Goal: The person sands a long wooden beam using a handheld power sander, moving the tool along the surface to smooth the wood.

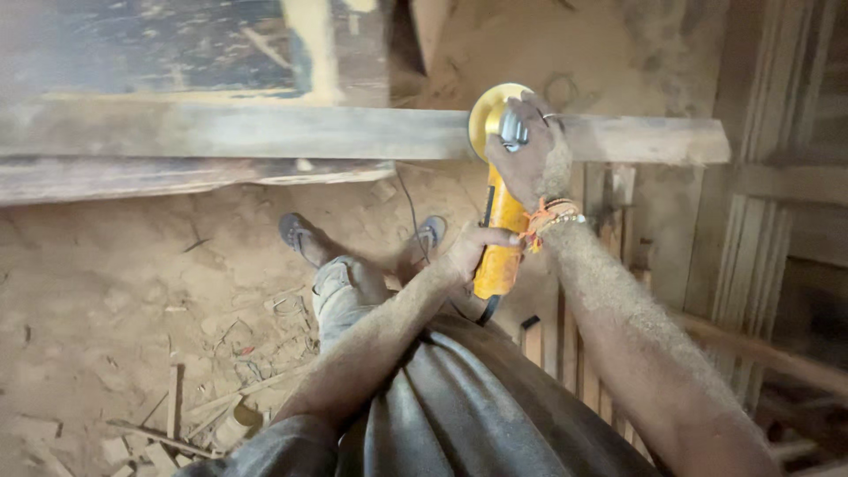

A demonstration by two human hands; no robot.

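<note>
Right hand clamped over the head of the yellow angle grinder, fingers wrapped on top. Left hand closed around the grinder's rear body, near the cord. Yellow sanding disc sits against the long wooden plank, at its near edge, roughly right of centre. Plank runs left-right; a second, rougher board lies just below it on the left. No labels or packages readable. Floor is sawdust-covered, with offcuts lower left. Stacked wooden frames crowd the right side; more open room to the left.
</note>
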